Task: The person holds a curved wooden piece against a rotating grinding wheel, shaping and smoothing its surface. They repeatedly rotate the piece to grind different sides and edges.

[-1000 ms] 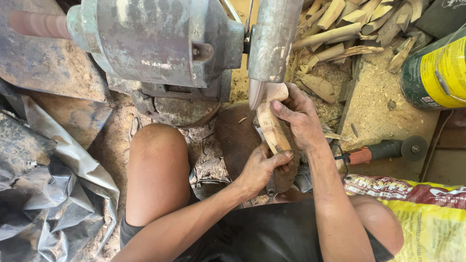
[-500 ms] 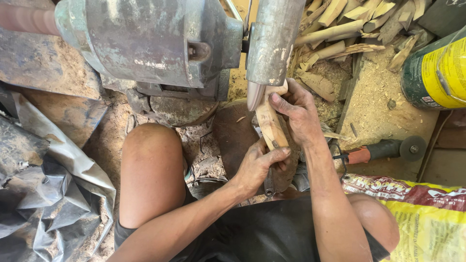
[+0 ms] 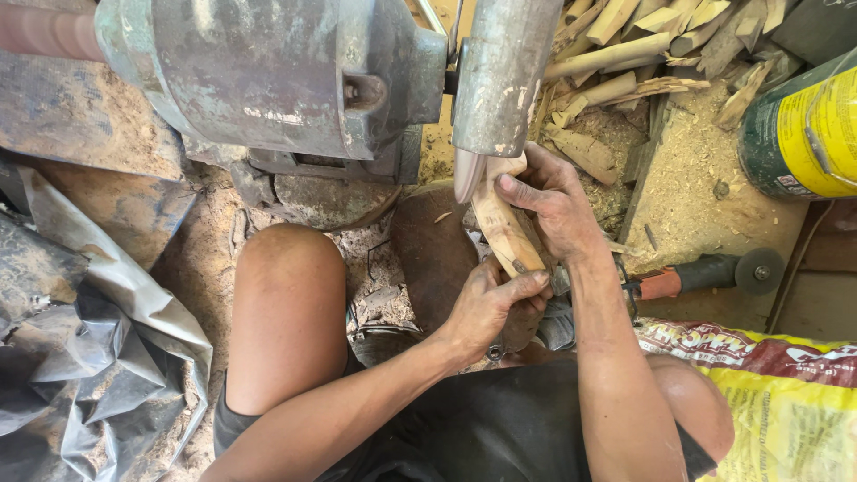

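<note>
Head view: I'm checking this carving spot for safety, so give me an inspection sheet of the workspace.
Surface: sawdust-covered ground, chips throughout.
Job's things: pale carved wood piece, its upper end against the tool tip below the grey metal cylinder of the bench motor.
Clutter: pile of split wood sticks; angle grinder lying beside the right arm; green-and-yellow can; yellow printed sack; crumpled grey plastic sheet.
Fingers: left hand grips the piece's lower end; right hand clasps its upper part, close to the tool.
Cables: nothing seen.
Surroundings: bare knees either side of the work, no gloves.
</note>
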